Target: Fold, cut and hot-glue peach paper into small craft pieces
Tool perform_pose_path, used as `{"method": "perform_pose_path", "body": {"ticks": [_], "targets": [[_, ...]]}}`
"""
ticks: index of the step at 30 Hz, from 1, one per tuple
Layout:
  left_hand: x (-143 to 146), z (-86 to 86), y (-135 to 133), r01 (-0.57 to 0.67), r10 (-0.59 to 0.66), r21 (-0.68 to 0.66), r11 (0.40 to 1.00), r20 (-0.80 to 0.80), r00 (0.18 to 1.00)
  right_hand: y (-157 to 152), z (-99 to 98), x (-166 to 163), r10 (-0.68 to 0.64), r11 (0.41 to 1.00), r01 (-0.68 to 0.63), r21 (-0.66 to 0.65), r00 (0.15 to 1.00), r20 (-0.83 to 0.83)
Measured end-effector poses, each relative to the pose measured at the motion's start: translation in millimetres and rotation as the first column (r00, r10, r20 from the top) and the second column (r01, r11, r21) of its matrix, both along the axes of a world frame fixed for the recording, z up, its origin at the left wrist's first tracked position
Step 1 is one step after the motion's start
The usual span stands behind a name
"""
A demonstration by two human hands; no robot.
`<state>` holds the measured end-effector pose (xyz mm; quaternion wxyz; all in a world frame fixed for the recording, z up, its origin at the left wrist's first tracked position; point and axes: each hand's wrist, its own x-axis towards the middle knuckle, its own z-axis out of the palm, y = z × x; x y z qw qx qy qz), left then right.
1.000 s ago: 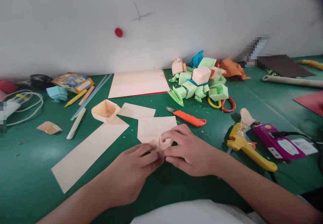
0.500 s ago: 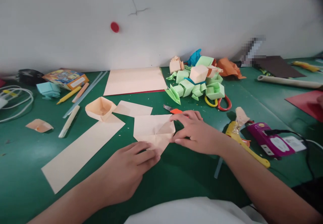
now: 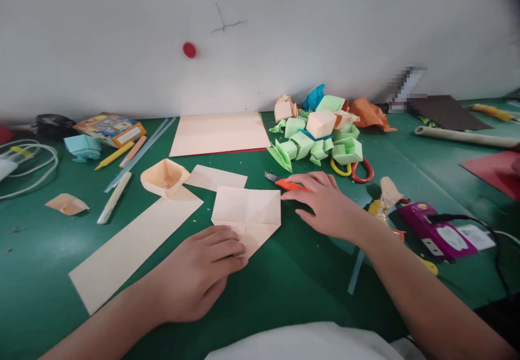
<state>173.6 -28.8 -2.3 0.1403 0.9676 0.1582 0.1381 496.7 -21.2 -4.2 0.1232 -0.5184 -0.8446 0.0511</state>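
My left hand point(image 3: 203, 273) rests on the lower left part of a peach sheet of paper point(image 3: 260, 205), its bent fingers pressing on it. The sheet has creases across its middle and slanted lower corners. My right hand point(image 3: 329, 205) is open, thumb and fingers apart, beside the sheet's right edge. Whether a fingertip touches that edge I cannot tell. Just behind the right fingers lies an orange utility knife point(image 3: 290, 184), partly hidden. A folded peach paper box point(image 3: 164, 178) sits at the end of a long paper strip point(image 3: 134, 252), near a smaller paper piece point(image 3: 219, 177).
Folded paper boxes point(image 3: 300, 144) are heaped at the back, near red-and-yellow scissors point(image 3: 362, 170). A glue gun point(image 3: 426, 265) and a purple power adapter point(image 3: 436, 230) with cables lie right. A paper stack point(image 3: 219, 132) lies against the wall; crayons point(image 3: 115, 155) and a box point(image 3: 110, 128) lie left.
The sheet's right side, lifted and bent before, now lies flat. My right hand has come away from it to the right, fingers spreading. My left hand stays on the sheet.
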Motion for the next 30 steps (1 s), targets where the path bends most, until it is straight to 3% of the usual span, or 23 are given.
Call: {"method": "perform_pose_path", "body": {"ticks": [6,12,15,21,26,30], "targets": [[-6.3,1.3,7.8,0.004,0.001,-0.114,0.993,0.041,0.999,1.3,-0.9,-3.5,0.006,1.000,-0.004,0.027,0.999,-0.050],[-9.6,-2.2,10.8,-0.028,0.035,-0.118,0.993,0.059,0.998,0.8,0.7,-5.7,0.292,0.953,-0.288,0.090,0.956,-0.036],[-11.4,-2.8,12.9,-0.030,0.033,-0.068,0.997,0.050,0.998,-1.7,3.1,-7.4,0.326,0.943,-0.323,0.079,0.945,-0.035],[-15.5,-9.1,20.0,-0.042,0.025,0.193,0.980,0.091,0.996,-10.8,9.8,-16.5,0.359,0.933,-0.360,-0.023,0.932,-0.041],[-11.3,-10.6,15.4,-0.071,0.061,0.277,0.958,0.045,0.997,-16.9,11.7,-22.0,0.395,0.912,-0.401,-0.081,0.915,-0.087],[-4.4,-8.1,8.9,-0.062,0.061,0.258,0.964,0.014,0.998,-17.3,7.2,-27.8,0.363,0.921,-0.379,-0.092,0.919,-0.154]]}}
